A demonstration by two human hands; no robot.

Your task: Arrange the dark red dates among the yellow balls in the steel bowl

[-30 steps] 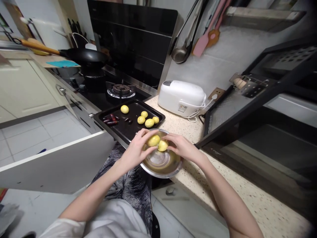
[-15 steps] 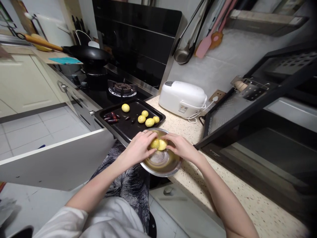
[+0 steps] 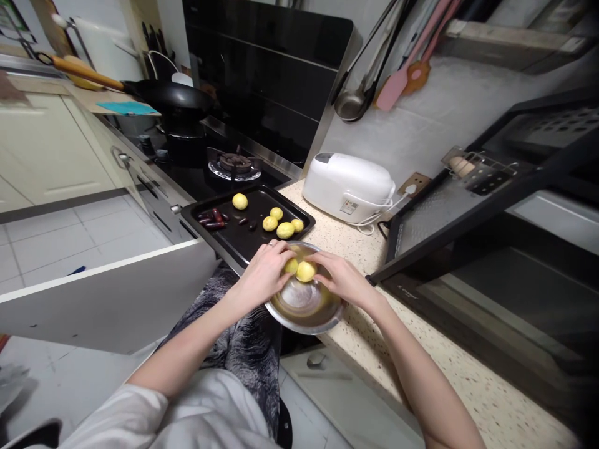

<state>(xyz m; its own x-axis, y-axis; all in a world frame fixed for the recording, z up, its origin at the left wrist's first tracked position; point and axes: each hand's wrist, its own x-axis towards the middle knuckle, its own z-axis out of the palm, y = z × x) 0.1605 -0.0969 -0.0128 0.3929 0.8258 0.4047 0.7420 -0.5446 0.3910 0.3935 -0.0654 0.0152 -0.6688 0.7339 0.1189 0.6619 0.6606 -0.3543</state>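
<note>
Both hands are over a shiny metal bowl (image 3: 304, 318) at the counter's front edge. In my left hand (image 3: 262, 269) is a small yellow potato (image 3: 291, 266), held between bent fingers and thumb. My right hand (image 3: 340, 274) pinches another yellow potato (image 3: 306, 270) from the right. The two potatoes are side by side above the bowl's hollow. Just beyond the bowl lies a black baking tray (image 3: 229, 241). Several yellow potatoes (image 3: 285, 230) rest on its right part and one near its back left. Several dark red, elongated pieces (image 3: 214, 218) lie at its left; their kind is unclear.
A white appliance (image 3: 349, 187) with a cord stands behind the bowl on the speckled counter (image 3: 365, 330). Right of it is a large black oven (image 3: 491, 299). The gas burner (image 3: 234, 163) and a wok (image 3: 173, 96) are at back left. An open cabinet panel (image 3: 112, 299) juts out on the left.
The potatoes in both hands have shifted slightly, and the right one now shows more of its surface. The hands stay over the bowl. The whole view has moved a little.
</note>
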